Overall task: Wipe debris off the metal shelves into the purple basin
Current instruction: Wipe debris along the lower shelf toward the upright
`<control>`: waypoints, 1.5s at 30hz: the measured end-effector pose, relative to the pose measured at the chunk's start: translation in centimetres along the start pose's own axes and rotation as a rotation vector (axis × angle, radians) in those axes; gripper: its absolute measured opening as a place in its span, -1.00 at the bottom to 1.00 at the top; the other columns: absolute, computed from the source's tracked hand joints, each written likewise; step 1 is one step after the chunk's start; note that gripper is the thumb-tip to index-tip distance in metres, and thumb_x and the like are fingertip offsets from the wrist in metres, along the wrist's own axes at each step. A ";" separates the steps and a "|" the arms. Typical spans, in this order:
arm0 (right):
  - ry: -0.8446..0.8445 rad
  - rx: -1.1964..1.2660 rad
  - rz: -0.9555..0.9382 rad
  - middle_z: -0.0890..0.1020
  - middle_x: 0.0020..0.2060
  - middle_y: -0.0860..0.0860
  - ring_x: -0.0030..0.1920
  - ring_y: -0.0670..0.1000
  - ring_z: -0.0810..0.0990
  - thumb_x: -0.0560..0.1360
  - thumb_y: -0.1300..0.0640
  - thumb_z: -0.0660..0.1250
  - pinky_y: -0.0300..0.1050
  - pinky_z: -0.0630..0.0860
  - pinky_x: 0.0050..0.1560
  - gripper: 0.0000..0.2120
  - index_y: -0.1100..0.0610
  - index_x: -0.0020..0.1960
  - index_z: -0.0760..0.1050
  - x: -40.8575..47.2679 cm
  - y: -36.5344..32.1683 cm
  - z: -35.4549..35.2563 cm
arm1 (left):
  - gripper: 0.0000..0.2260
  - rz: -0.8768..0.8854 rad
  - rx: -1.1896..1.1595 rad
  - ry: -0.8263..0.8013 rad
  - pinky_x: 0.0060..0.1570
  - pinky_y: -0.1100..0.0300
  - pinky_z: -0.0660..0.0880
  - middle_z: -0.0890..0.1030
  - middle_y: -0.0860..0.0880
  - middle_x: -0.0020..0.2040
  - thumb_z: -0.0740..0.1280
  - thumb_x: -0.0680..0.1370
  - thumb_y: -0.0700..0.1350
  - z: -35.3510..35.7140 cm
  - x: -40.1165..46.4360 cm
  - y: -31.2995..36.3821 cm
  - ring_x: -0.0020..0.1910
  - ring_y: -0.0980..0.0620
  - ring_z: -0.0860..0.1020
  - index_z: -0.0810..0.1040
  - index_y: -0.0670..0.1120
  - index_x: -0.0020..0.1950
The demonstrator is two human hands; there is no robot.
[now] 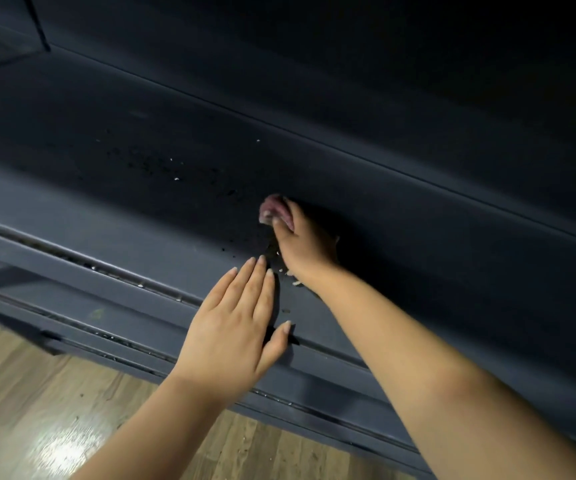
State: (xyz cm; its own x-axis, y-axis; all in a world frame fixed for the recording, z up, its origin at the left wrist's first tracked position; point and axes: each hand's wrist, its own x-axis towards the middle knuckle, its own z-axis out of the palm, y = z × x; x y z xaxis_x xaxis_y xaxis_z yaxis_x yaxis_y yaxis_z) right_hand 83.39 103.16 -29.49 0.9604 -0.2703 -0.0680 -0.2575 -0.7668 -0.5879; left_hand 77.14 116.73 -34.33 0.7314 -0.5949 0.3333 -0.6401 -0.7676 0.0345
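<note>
A dark grey metal shelf (124, 188) runs across the head view, dotted with small white and dark crumbs (177, 178). My right hand (302, 242) is on the shelf and grips a small pinkish cloth (272, 207), which is blurred. More white crumbs (295, 282) lie by my right wrist. My left hand (234, 327) lies flat with straight fingers on the shelf's front part, just left of the right wrist. No purple basin shows in this view.
The shelf's front edge has a grooved rail (106, 271) with bits of debris in it. A lower shelf edge (82, 344) juts out beneath. Wooden floor (37, 410) lies below at the lower left. The dark back wall (383, 81) rises behind the shelf.
</note>
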 end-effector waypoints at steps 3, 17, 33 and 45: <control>0.063 0.044 0.120 0.38 0.40 0.06 0.34 0.12 0.40 0.63 -0.02 0.06 0.03 0.35 0.31 -0.55 -0.02 0.50 0.14 -1.3 2.4 -1.6 | -0.39 0.022 -0.001 0.001 0.40 0.05 0.05 0.46 -0.26 0.33 -0.12 0.65 0.12 -0.1 -0.1 -0.2 0.35 -0.18 0.42 0.44 -0.31 0.34; 0.192 -0.239 0.090 0.35 0.40 0.04 0.38 0.08 0.31 0.60 0.00 0.10 -0.02 0.14 0.34 -0.62 0.02 0.40 0.29 -2.2 1.8 -0.1 | -0.39 -0.164 0.035 0.019 0.33 -0.04 0.18 0.46 -0.31 0.32 -0.11 0.64 0.09 -0.4 -0.6 -7.0 0.32 -0.26 0.45 0.45 -0.36 0.32; 0.413 -0.233 0.345 0.48 0.23 0.26 0.18 0.30 0.50 0.51 -0.08 0.06 0.15 0.36 0.26 -0.53 0.20 0.26 0.42 -1.8 11.9 -8.0 | -0.43 -0.118 0.055 0.039 0.33 -0.03 0.16 0.45 -0.25 0.35 -0.05 0.62 0.09 -0.6 -0.6 -7.2 0.35 -0.21 0.41 0.46 -0.31 0.34; 0.135 -0.115 -0.091 0.54 0.18 0.12 0.17 0.18 0.50 0.56 0.05 0.16 0.02 0.42 0.17 -0.73 0.07 0.22 0.47 6.7 3.3 -1.0 | -0.40 -0.104 0.034 0.034 0.29 -0.02 0.22 0.48 -0.25 0.33 -0.13 0.65 0.10 -0.6 -0.3 -7.4 0.31 -0.21 0.47 0.47 -0.29 0.34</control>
State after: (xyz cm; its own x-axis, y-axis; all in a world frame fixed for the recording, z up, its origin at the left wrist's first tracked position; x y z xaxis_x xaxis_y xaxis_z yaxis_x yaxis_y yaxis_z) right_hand 88.85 98.23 -31.10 0.9591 -0.2668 0.0945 -0.1885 -0.8511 -0.4900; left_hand 81.56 122.71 -34.13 0.7846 -0.5035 0.3618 -0.5524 -0.8327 0.0390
